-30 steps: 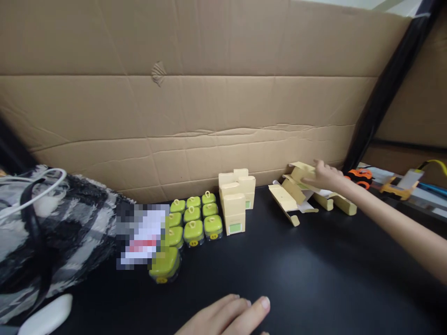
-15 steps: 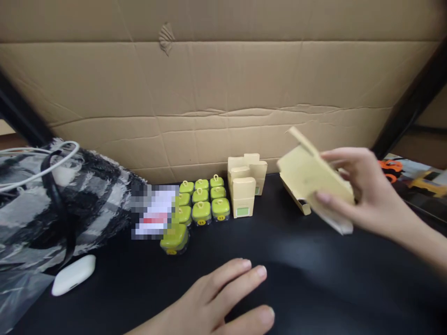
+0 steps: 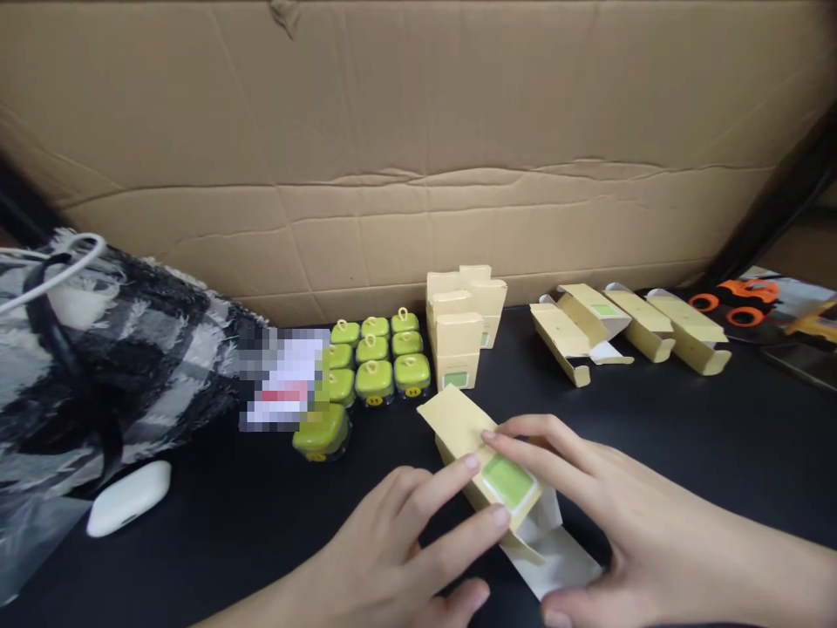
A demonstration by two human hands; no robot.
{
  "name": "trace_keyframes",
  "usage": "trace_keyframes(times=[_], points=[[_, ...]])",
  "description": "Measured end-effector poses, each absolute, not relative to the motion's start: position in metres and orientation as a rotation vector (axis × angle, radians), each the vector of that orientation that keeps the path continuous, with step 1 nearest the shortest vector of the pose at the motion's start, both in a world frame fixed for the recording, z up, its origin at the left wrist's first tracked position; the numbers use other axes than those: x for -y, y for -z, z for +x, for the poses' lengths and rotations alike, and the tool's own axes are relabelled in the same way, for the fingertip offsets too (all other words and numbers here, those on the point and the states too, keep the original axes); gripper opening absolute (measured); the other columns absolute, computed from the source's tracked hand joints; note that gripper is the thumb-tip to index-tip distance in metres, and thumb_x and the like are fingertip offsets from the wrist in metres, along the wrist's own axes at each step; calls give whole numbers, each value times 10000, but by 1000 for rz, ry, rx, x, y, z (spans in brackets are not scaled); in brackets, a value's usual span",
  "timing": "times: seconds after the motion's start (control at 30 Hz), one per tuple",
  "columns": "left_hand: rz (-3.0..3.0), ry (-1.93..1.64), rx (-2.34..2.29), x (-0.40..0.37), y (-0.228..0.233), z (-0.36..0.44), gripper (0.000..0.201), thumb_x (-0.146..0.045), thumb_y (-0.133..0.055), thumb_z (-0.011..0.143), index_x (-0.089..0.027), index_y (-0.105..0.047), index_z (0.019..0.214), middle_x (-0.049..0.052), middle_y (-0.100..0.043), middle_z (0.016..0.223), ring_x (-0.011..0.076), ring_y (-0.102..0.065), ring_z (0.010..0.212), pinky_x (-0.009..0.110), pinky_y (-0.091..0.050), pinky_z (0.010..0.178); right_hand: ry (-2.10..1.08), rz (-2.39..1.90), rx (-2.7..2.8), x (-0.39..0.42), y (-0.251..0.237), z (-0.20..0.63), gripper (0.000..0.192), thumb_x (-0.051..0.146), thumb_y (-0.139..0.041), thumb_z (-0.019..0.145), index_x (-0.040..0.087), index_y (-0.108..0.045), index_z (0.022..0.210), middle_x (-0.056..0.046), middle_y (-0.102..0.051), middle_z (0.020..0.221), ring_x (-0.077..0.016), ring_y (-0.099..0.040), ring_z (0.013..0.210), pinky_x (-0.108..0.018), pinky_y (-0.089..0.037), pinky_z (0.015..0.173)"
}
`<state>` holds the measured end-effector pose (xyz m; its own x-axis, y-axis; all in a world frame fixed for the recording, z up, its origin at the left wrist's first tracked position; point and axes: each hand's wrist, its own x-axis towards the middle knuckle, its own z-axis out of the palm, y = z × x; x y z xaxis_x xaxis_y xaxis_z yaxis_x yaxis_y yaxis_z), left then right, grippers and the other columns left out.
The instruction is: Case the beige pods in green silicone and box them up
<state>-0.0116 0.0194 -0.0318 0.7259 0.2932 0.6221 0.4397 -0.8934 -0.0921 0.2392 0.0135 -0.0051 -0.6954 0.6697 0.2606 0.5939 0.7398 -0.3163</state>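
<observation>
A pale yellow paper carton [image 3: 461,417] with a green window label lies slanted between my hands, its near-end flaps unfolded and showing white inside. My right hand [image 3: 608,501] grips it, fingertips on the top face and far edge, thumb down by the white flap. Two outstretched fingertips of my left hand [image 3: 398,541] rest on the carton's left side, while the left thumb stays apart from it. Behind it, several similar cartons [image 3: 458,336] stand upright. To their left are rows of small clear containers with green lids [image 3: 375,378] and yellow loops.
Several opened cartons [image 3: 637,318] lie at the back right, near an orange-and-black toy vehicle [image 3: 749,298]. At left are a white case [image 3: 129,499] and a black-and-white shaggy fabric [image 3: 170,349] with cables. A cardboard wall [image 3: 418,122] closes off the back.
My right hand has brought the carton from the right down to the front middle and turned it. My left fingertips now touch it. The view has shifted slightly.
</observation>
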Motion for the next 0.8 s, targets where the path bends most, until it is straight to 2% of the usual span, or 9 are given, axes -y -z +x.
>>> trace_keyframes(times=[0.07, 0.13, 0.23, 0.33, 0.47, 0.53, 0.67, 0.8], points=[[-2765, 913, 539, -21, 30, -11, 248, -264, -481, 914, -231, -536, 1153, 120, -593, 1225, 186, -624, 888, 314, -568, 698, -352, -901, 2623, -14, 0, 242, 1075, 456, -840, 588, 191, -239, 1439, -165, -457, 1333, -261, -600, 1121, -291, -549, 865], [-2822, 867, 473, -21, 28, -11, 254, -293, -479, 924, -222, -541, 1160, 109, -633, 1194, 184, -636, 844, 307, -573, 672, -369, -772, 2677, -16, -4, 244, 1001, 472, -827, 606, 171, -302, 1403, -157, -512, 1287, -244, -604, 1116, -261, -544, 862], [-2844, 831, 429, -21, 28, -11, 268, -350, -469, 936, -160, -551, 1106, 142, -677, 1130, 200, -662, 889, 311, -588, 719, -317, -596, 2699, -21, -6, 246, 719, 492, -736, 722, 140, -440, 1274, -142, -608, 1166, -218, -631, 1062, -251, -546, 840], [-2818, 839, 495, -20, 32, -12, 207, -295, -526, 897, -168, -562, 1058, 218, -632, 1208, 240, -672, 993, 320, -597, 722, -159, -520, 2674, -24, 0, 246, 455, 472, -659, 814, 149, -542, 1113, -109, -662, 1017, -187, -677, 890, -259, -562, 731], [-2836, 801, 518, -19, 37, -12, 123, -117, -562, 820, -153, -617, 925, 247, -654, 1179, 227, -725, 835, 292, -603, 628, -5, -413, 2642, -22, 11, 243, 193, 255, -493, 958, 145, -561, 1102, -77, -695, 912, -160, -669, 790, -267, -549, 679], [-2838, 826, 514, -19, 37, -13, 135, -83, -546, 797, -140, -633, 883, 236, -695, 1097, 223, -729, 767, 290, -601, 589, -44, -374, 2631, -19, 17, 240, 204, 157, -404, 977, 144, -556, 1111, -77, -707, 922, -148, -659, 732, -262, -542, 654], [-2848, 912, 562, -21, 32, -13, 214, -67, -548, 765, -156, -644, 934, 209, -711, 1076, 216, -721, 765, 291, -601, 586, -67, -357, 2586, -14, 24, 235, 249, 87, -369, 939, 141, -612, 964, -88, -714, 918, -150, -634, 642, -271, -527, 590], [-2866, 955, 538, -22, 25, -13, 249, -73, -552, 815, -150, -641, 1035, 197, -709, 1104, 187, -709, 809, 262, -598, 660, -7, -335, 2574, -16, 24, 236, 308, 107, -322, 970, 97, -626, 1012, -112, -714, 919, -181, -676, 769, -284, -544, 722]])
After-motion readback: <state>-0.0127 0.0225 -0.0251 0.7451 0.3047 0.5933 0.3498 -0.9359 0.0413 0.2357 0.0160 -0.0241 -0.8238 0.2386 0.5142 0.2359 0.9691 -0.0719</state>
